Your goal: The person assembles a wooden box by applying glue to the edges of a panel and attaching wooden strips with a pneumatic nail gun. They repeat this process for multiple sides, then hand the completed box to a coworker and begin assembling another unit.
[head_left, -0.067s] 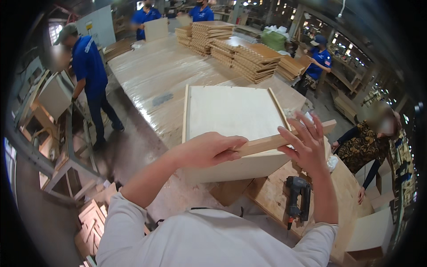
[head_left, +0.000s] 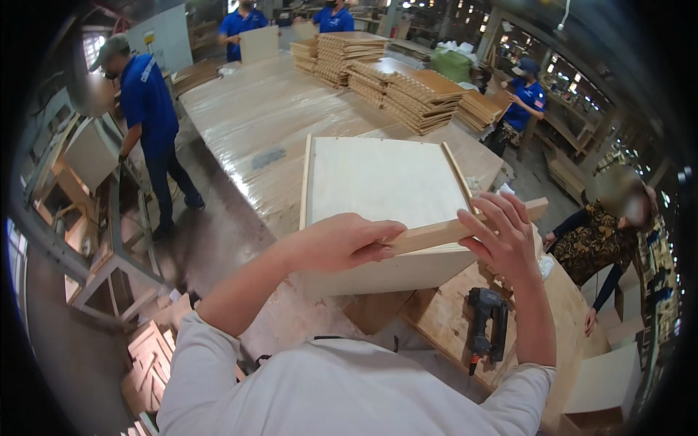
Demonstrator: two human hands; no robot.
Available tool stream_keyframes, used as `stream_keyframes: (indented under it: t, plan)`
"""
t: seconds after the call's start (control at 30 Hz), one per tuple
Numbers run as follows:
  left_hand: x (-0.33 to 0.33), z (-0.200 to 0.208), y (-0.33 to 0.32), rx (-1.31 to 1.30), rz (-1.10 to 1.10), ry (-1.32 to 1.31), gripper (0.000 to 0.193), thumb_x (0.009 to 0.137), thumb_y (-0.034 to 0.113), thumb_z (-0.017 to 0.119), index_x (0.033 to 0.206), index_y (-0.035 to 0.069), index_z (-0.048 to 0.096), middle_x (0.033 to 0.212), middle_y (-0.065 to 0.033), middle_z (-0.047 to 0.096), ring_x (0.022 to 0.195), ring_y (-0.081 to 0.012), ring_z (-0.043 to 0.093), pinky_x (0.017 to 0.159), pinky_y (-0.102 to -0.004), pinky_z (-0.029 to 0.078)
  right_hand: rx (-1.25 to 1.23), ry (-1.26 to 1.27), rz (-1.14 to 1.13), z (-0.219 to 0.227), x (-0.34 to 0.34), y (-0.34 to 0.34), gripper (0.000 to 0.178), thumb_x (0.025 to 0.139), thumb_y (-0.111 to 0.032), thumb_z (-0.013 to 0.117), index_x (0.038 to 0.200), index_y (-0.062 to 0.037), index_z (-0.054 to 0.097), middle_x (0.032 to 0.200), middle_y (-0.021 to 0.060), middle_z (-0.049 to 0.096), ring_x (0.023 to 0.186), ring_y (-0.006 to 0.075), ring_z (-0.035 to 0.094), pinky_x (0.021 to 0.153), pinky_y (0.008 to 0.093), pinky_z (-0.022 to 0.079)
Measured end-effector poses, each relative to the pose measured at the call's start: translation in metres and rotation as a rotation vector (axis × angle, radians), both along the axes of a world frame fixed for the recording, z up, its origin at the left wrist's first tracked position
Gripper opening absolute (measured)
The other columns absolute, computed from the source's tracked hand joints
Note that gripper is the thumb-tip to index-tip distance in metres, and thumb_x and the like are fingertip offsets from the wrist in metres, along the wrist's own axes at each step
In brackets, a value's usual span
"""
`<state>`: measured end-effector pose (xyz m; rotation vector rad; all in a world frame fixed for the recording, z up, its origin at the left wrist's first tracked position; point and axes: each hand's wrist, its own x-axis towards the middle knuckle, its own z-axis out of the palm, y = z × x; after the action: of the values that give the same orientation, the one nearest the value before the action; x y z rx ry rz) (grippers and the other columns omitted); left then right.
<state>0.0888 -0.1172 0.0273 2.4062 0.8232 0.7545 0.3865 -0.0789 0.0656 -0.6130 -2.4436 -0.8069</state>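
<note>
A pale wooden strip (head_left: 432, 236) is held slantwise above the near edge of a shallow wooden box (head_left: 385, 182), its right end sticking out past my fingers. My left hand (head_left: 342, 243) pinches the strip's left end between thumb and fingers. On the right part of the strip, my right hand (head_left: 502, 236) has its fingers curled over the top and the thumb on the near side. The box has a light flat panel inside raised side edges. Below my right hand a black nail gun (head_left: 487, 327) lies on a wooden bench (head_left: 451, 312), a hose fitting at its end.
Stacks of brown panels (head_left: 422, 102) stand on a large table (head_left: 240, 116) covered with clear film. Several people in blue shirts work around it. A person in a patterned top (head_left: 596, 240) is at the right. Wood offcuts (head_left: 149, 356) lie at lower left.
My right hand's spread fingers have come together and curled down onto the strip. The left hand keeps its pinch. The view has shifted slightly.
</note>
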Motion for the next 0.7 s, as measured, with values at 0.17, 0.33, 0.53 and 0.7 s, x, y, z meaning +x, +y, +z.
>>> stream_keyframes:
  t: [0.17, 0.33, 0.53, 0.7]
  plan:
    - [0.003, 0.005, 0.006, 0.065, 0.222, 0.204, 0.038, 0.09, 0.028, 0.055, 0.124, 0.01, 0.051, 0.077, -0.011, 0.062, 0.07, -0.0305, 0.061, 0.064, -0.0396, 0.046, 0.038, 0.025, 0.156, -0.029, 0.014, 0.021, 0.051, 0.058, -0.016, 0.079, 0.107, -0.0163, 0.064, 0.1, 0.0038, 0.055, 0.087, 0.0236, 0.058, 0.07, 0.0349, 0.051]
    - [0.046, -0.011, 0.011, 0.646, 0.653, 0.28, 0.046, 0.081, 0.043, 0.061, 0.119, 0.017, 0.056, 0.09, -0.0039, 0.061, 0.083, -0.022, 0.058, 0.07, -0.0369, 0.043, -0.196, 0.131, 0.258, -0.045, 0.017, 0.055, 0.043, 0.064, -0.011, 0.074, 0.104, -0.0034, 0.063, 0.092, 0.0087, 0.06, 0.079, 0.0267, 0.061, 0.071, 0.0373, 0.051]
    - [0.051, -0.066, 0.042, 0.355, 0.74, 0.302, 0.045, 0.078, 0.042, 0.064, 0.115, 0.016, 0.059, 0.1, -0.0043, 0.06, 0.096, -0.0237, 0.055, 0.084, -0.0377, 0.042, -0.465, 0.155, 0.277, -0.066, 0.0, 0.081, 0.024, 0.074, -0.01, 0.069, 0.098, -0.0062, 0.067, 0.092, 0.0064, 0.064, 0.084, 0.0257, 0.059, 0.072, 0.0355, 0.049]
    - [0.043, -0.078, 0.036, 0.125, 0.706, 0.246, 0.042, 0.08, 0.039, 0.063, 0.115, 0.015, 0.061, 0.104, -0.0062, 0.059, 0.103, -0.0265, 0.051, 0.089, -0.0394, 0.042, -0.618, 0.159, 0.276, -0.088, -0.003, 0.082, 0.021, 0.078, -0.009, 0.067, 0.099, -0.01, 0.068, 0.092, 0.0051, 0.064, 0.084, 0.024, 0.056, 0.072, 0.0341, 0.049]
